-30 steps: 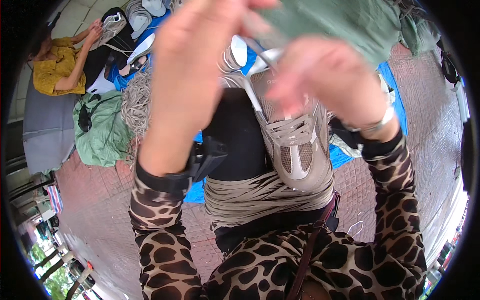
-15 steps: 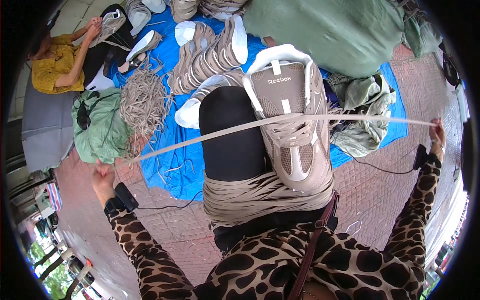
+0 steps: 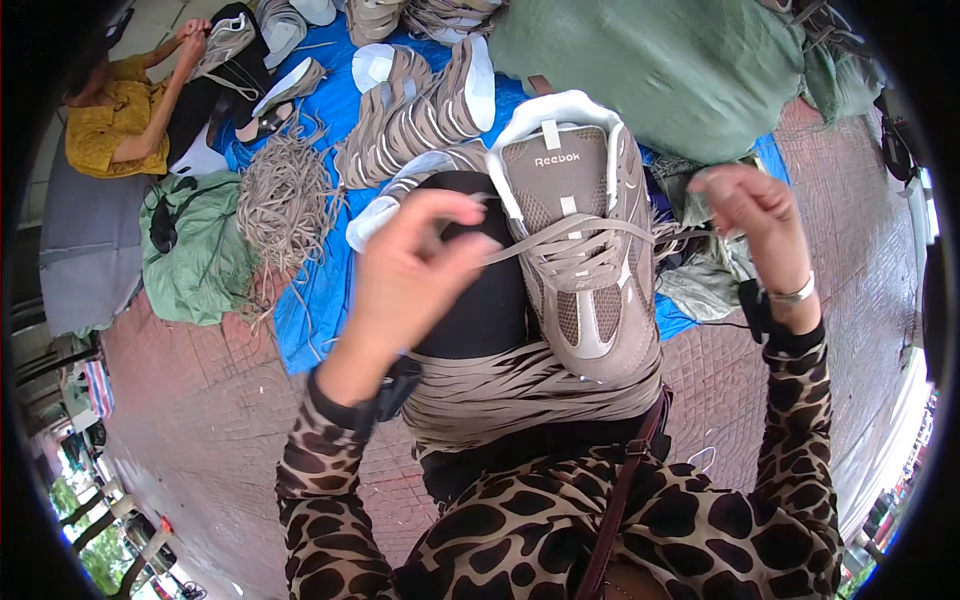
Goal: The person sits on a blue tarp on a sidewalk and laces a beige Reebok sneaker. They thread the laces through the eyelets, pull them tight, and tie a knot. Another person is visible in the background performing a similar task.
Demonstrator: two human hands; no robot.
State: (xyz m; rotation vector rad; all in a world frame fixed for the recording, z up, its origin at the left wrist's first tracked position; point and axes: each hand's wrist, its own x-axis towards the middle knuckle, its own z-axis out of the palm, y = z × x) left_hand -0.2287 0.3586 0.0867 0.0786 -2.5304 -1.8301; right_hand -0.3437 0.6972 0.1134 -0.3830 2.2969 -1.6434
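A beige sneaker (image 3: 585,270) rests toe-down on my lap, on a bundle of tan laces (image 3: 520,385). A tan shoelace (image 3: 560,245) runs through its eyelets. My left hand (image 3: 415,265) pinches the left end of that lace just beside the shoe. My right hand (image 3: 755,210) is raised to the right of the shoe with its fingers closed on the other lace end. Both arms wear leopard-print sleeves.
A blue tarp (image 3: 320,290) on brick paving holds a row of matching sneakers (image 3: 420,105) and a heap of loose laces (image 3: 285,195). Green sacks lie at the left (image 3: 195,260) and top right (image 3: 660,70). Another person in yellow (image 3: 110,125) handles a shoe at upper left.
Half a second ago both arms were stretched wide, pulling the lace taut across the shoe. Both hands have come back in toward the sneaker, still holding the lace ends.
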